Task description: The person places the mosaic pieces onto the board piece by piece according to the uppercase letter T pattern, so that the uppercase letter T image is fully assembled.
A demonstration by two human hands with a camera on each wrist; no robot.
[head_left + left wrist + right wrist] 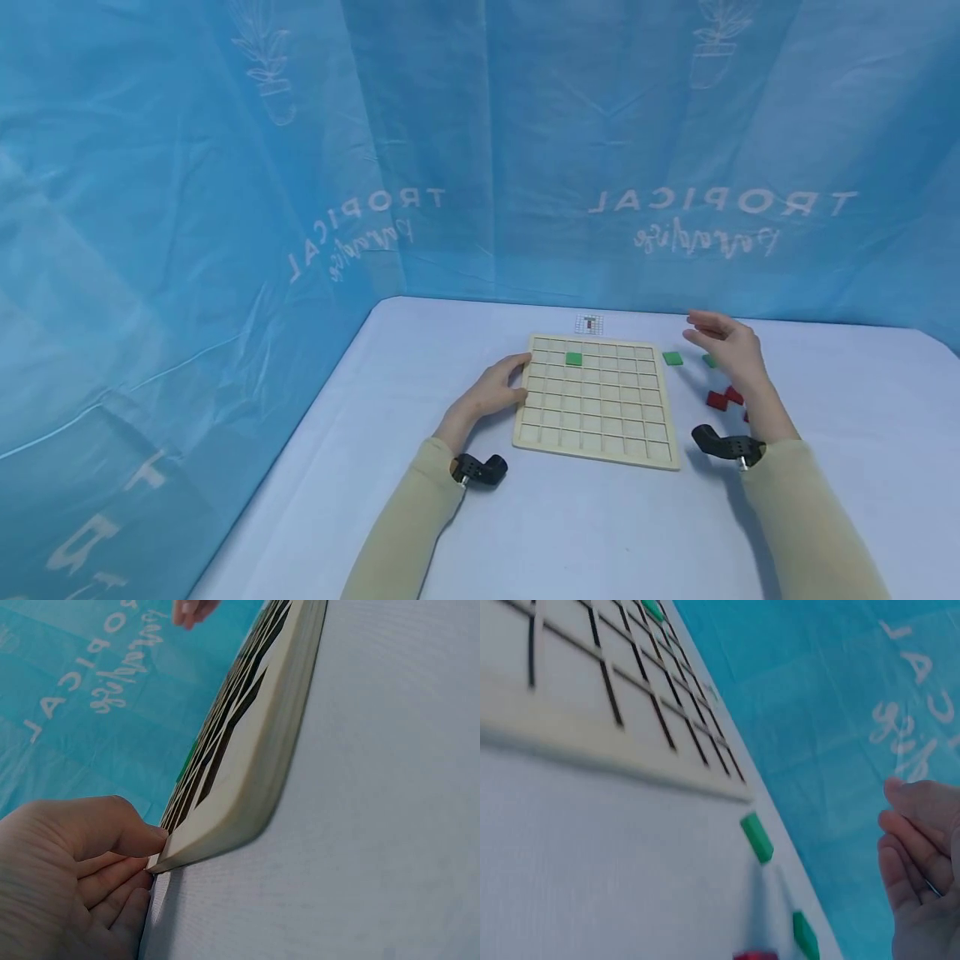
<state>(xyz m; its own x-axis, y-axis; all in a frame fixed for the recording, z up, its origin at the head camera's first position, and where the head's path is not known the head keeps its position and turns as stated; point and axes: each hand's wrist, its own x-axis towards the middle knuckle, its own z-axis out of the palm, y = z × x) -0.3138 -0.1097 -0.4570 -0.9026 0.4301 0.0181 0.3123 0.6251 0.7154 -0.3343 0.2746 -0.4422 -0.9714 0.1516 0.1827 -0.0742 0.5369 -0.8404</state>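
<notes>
A pale wooden grid board (pixel 596 457) lies flat on the white table. One green tile (pixel 573 359) sits in a square near its far left corner. My left hand (pixel 491 392) rests along the board's left edge, thumb and fingers spread apart; in the left wrist view its thumb (pixel 124 829) touches the rim. Above the table, right of the board, my right hand (pixel 731 346) is raised with loosely bent fingers, and I see nothing between them. Below and beside it lie a green tile (pixel 672 358), another green tile (pixel 709 361) and red tiles (pixel 717 401), partly hidden by the wrist.
A small printed grid card (pixel 589 324) with a coloured pattern lies behind the board. Blue fabric (pixel 525 150) with white lettering hangs along the back and left of the table (pixel 570 533). Each wrist carries a black camera mount (pixel 723 444).
</notes>
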